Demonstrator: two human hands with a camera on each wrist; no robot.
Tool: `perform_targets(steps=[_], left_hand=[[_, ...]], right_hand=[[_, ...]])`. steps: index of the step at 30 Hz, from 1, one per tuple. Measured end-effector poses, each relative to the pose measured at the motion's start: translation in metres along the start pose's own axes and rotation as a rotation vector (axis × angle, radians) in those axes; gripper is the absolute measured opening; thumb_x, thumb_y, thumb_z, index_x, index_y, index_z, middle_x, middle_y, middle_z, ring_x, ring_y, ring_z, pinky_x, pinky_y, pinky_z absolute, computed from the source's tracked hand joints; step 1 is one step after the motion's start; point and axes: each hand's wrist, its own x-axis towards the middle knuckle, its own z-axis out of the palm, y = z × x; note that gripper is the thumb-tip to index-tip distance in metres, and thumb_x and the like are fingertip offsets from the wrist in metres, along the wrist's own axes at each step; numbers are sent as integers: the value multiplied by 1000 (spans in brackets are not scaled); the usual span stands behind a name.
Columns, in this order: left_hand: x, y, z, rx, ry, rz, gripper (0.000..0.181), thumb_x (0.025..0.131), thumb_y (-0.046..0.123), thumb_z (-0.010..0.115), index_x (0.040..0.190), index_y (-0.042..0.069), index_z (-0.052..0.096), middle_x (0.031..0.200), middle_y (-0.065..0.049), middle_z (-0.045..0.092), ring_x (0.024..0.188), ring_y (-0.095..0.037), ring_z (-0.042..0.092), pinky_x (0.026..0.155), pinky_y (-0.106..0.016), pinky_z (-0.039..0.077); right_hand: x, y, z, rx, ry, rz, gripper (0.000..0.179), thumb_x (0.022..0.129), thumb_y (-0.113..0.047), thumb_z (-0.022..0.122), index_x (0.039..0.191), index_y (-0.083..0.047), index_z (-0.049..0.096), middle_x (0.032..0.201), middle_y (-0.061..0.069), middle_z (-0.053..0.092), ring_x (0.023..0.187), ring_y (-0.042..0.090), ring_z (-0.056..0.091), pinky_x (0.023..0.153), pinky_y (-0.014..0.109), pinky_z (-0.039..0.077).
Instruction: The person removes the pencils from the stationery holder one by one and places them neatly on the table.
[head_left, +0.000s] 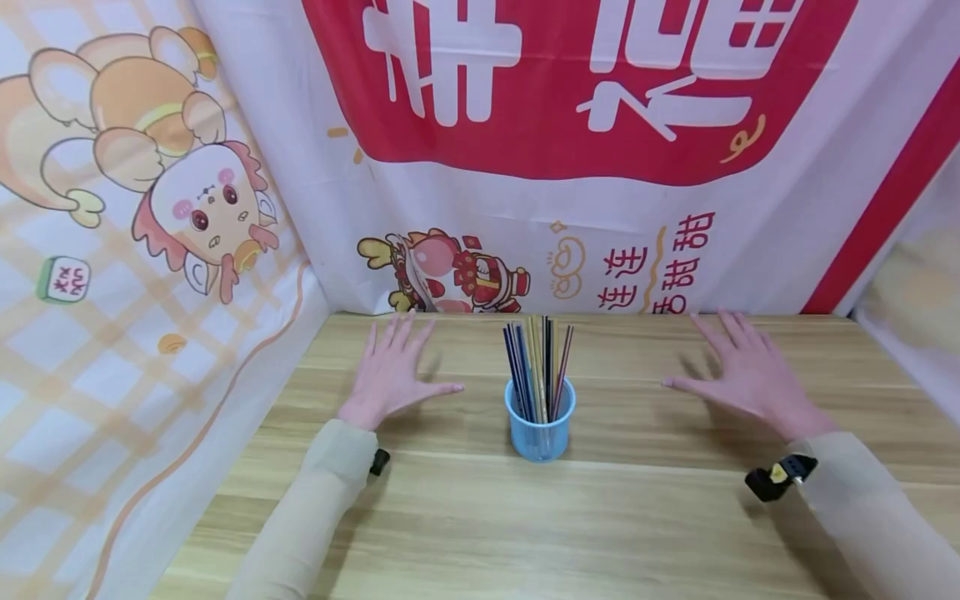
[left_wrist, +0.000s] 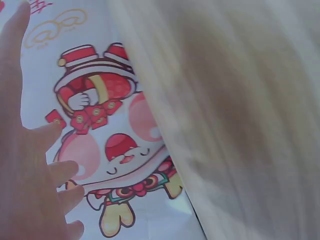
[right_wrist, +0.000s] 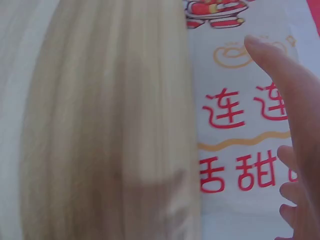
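Near the middle of the wood-grain table stands a light blue cup (head_left: 540,442), upright. Several thin sticks (head_left: 537,367) in dark, blue, tan and reddish colours lean inside it and rise above its rim. To the cup's left, my left hand (head_left: 388,371) is spread over the table with the thumb pointing at the cup. My right hand (head_left: 750,379) is spread likewise on the right side, thumb also towards the cup. Both hands are apart from the cup and hold nothing. Each wrist view shows its own hand, the left hand (left_wrist: 30,150) and the right hand (right_wrist: 300,120), at the picture's edge.
The wood-grain table (head_left: 480,533) ends at a white and red printed cloth (head_left: 465,200) hanging along the back. Another printed cloth (head_left: 150,350) with a cartoon figure hangs on the left. A small black device (head_left: 780,477) sits at the right wrist.
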Motion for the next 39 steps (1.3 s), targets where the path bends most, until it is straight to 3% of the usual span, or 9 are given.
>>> perform_targets(steps=[5,11,16,20,23,28,32,39], left_hand=[[0,8,-12,-167,4,-16,120,76,94,46,164,17,17,168,-11,13,153,-32,9,121,-56,-3],[-2,26,-21,-516,-2,-66,111,78,84,61,163,22,24,166,-3,24,150,-30,23,120,-60,15],[-10,47,-23,-757,-39,-111,103,76,76,71,159,29,33,164,-3,31,148,-30,28,115,-66,24],[-13,64,-20,-854,-33,-92,91,79,70,74,155,31,42,160,0,38,146,-28,32,114,-66,26],[-16,76,-15,-915,-36,-67,84,82,60,78,153,29,47,157,3,42,145,-24,34,116,-63,25],[-20,92,-6,-1001,-79,-9,86,79,53,85,152,26,48,154,9,45,145,-17,34,119,-55,25],[-21,104,1,-1072,-114,52,92,76,47,89,152,20,46,154,5,46,143,-16,37,119,-46,27],[-20,120,9,-1197,-115,65,88,75,33,93,149,10,50,147,-3,54,134,-20,50,114,-37,38]], right_hand=[[5,-14,-14,122,28,63,116,80,-77,67,164,-16,16,166,25,10,147,51,13,103,82,20],[8,-37,-30,250,37,138,112,83,-75,65,165,-20,12,167,21,13,148,49,17,102,82,22],[7,-60,-38,401,87,171,98,87,-71,64,163,-24,24,164,18,27,145,48,27,103,80,27],[6,-75,-40,505,164,135,79,91,-64,66,155,-24,45,156,14,44,139,45,40,104,74,35],[6,-87,-39,555,178,107,72,92,-61,66,150,-20,53,150,11,51,137,42,45,105,68,38],[7,-107,-36,616,148,71,72,92,-62,66,147,-16,55,146,7,56,135,36,49,108,60,42],[7,-120,-29,650,129,44,68,92,-60,68,144,-17,58,143,5,59,132,35,52,108,57,43],[9,-136,-11,671,83,-19,64,92,-52,72,140,-10,62,140,10,61,130,37,54,109,56,42]])
